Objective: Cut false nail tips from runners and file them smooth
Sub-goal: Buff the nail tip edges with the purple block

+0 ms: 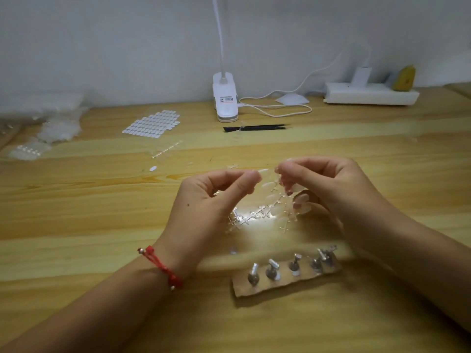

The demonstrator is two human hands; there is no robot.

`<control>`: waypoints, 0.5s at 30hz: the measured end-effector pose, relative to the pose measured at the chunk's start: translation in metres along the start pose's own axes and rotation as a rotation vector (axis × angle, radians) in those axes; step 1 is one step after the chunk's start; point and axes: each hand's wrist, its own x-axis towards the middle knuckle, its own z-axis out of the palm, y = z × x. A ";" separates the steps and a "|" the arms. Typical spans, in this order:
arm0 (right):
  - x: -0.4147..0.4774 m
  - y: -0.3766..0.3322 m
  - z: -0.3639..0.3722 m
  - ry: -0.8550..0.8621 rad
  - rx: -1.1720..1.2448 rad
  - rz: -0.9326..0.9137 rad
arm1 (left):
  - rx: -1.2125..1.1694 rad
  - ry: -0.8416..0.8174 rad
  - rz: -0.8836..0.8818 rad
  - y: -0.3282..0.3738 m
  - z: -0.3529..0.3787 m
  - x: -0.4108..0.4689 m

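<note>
Two hands work one clear plastic runner of false nail tips (274,200): our left hand (211,200) pinches a tip at its fingertips, our right hand (328,184) grips the frame just beside it. Several tips are still attached; clear cross-shaped offcuts (244,219) lie beneath our hands, and we judge filing yet to start.

Table (102,215): pale wood, visible grain, smooth with a soft sheen.
Runner (265,212): clear plastic, glossy.
Strip (288,286): brown cardboard, matt, rough-edged.
Pegs (271,271): bright metal, shiny.
Lamp (225,98), power strip (369,94): white plastic, smooth.
Tweezers (257,128): black, matt.
Bracelet (163,266): red cord.
</note>
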 end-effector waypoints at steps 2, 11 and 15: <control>0.001 0.001 0.002 -0.020 0.022 0.024 | -0.016 -0.014 0.002 -0.001 -0.001 0.001; 0.003 0.002 0.007 -0.121 0.208 0.106 | -0.082 -0.081 -0.044 0.002 -0.003 -0.001; 0.001 0.004 0.004 0.047 -0.027 -0.096 | -0.009 0.009 0.039 0.003 -0.003 -0.002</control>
